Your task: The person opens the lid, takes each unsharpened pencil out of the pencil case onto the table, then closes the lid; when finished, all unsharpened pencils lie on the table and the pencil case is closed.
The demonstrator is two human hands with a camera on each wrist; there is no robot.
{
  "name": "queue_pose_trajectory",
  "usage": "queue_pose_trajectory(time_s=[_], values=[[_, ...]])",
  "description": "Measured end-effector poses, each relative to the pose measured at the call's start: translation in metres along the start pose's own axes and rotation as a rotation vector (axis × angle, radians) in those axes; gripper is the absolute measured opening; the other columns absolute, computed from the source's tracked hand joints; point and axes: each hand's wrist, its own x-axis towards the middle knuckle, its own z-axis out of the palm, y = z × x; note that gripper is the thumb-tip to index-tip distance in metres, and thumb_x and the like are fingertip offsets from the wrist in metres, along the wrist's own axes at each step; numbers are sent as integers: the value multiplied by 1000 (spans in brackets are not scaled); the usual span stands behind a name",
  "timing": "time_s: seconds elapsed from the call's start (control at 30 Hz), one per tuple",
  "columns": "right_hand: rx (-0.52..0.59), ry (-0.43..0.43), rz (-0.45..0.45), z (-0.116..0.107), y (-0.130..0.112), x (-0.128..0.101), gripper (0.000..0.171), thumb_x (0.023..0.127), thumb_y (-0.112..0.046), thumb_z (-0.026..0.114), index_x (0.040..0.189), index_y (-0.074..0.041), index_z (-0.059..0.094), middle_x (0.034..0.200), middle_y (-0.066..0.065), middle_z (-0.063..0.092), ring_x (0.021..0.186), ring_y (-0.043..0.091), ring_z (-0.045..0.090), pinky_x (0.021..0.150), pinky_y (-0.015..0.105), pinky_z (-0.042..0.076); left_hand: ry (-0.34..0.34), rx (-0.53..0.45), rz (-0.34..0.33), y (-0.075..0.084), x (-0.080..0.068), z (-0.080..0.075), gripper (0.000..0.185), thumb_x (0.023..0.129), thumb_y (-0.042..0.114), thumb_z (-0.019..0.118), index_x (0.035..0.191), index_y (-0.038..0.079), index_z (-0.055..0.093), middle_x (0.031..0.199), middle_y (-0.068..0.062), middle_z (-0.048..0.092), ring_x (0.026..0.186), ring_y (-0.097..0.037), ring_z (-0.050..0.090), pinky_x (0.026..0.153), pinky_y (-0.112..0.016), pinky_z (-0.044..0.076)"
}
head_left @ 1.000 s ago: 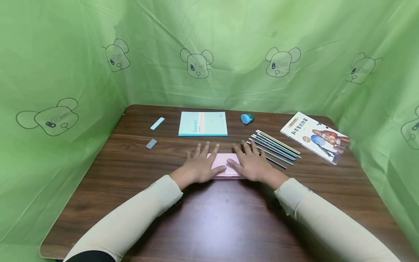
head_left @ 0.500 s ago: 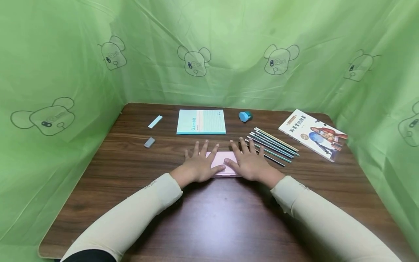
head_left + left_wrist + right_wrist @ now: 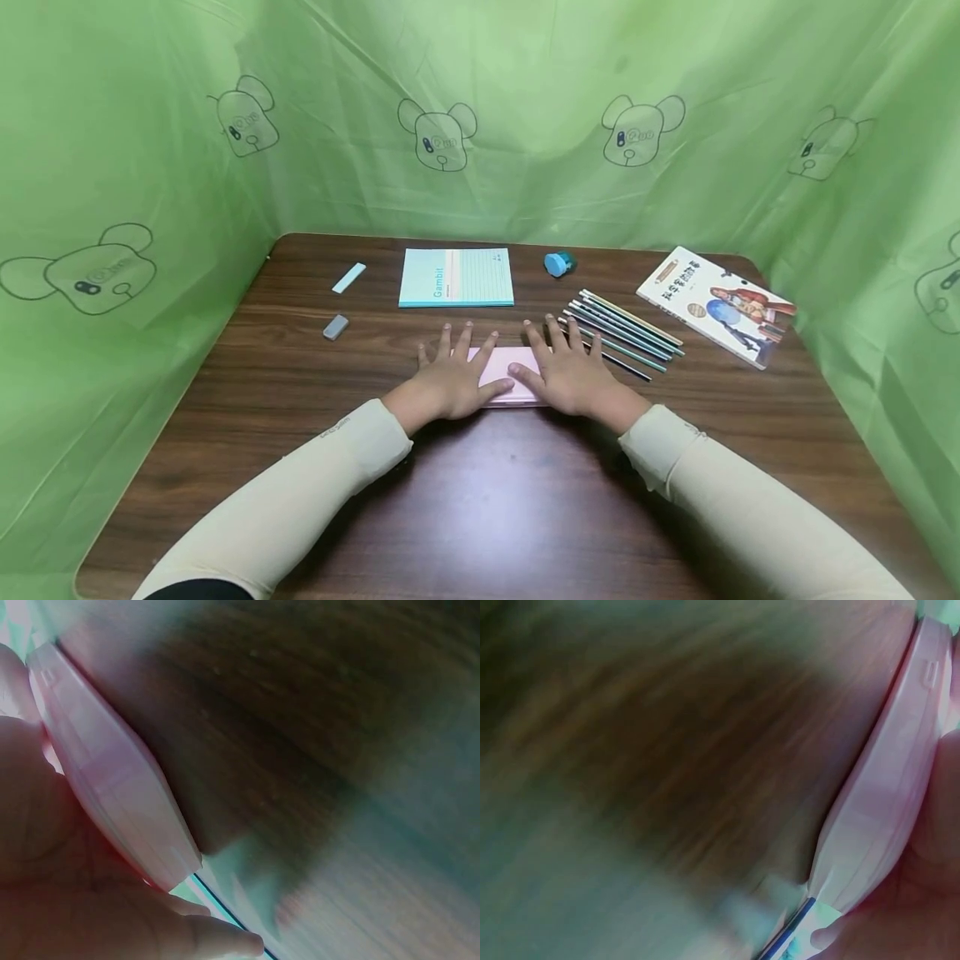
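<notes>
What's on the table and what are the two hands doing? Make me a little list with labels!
left hand: flat, fingers spread, resting on the pink case
right hand: flat, fingers spread, resting on the same case
pink case: closed, lying flat on the table between the hands
notebook: light blue, behind the hands
pencils: a row lying to the right of the right hand
sharpener: blue, behind the pencils
book: far right, picture cover up
erasers: one grey, one pale blue, far left
backdrop: green sheet with bear drawings
</notes>
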Motion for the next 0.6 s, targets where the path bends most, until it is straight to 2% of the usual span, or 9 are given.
queue_pose_trajectory(time_s=[0.3, 0.6], values=[[4, -21, 13, -1, 0, -4, 91, 111, -79, 30, 181, -24, 11, 187, 23, 11, 171, 57, 2, 126, 91, 4, -17, -8, 15, 4, -1, -1, 94, 106, 87, 32, 181, 36, 5, 189, -16, -3, 172, -53, -9, 130, -86, 7], [9, -16, 20, 1, 2, -3, 92, 111, -80, 30, 181, -24, 13, 187, 23, 12, 171, 57, 4, 126, 91, 4, 2, 4, 29, 3, 2, 1, 94, 106, 87, 31, 181, 36, 7, 188, -18, 0, 172, -55, -7, 129, -87, 9]])
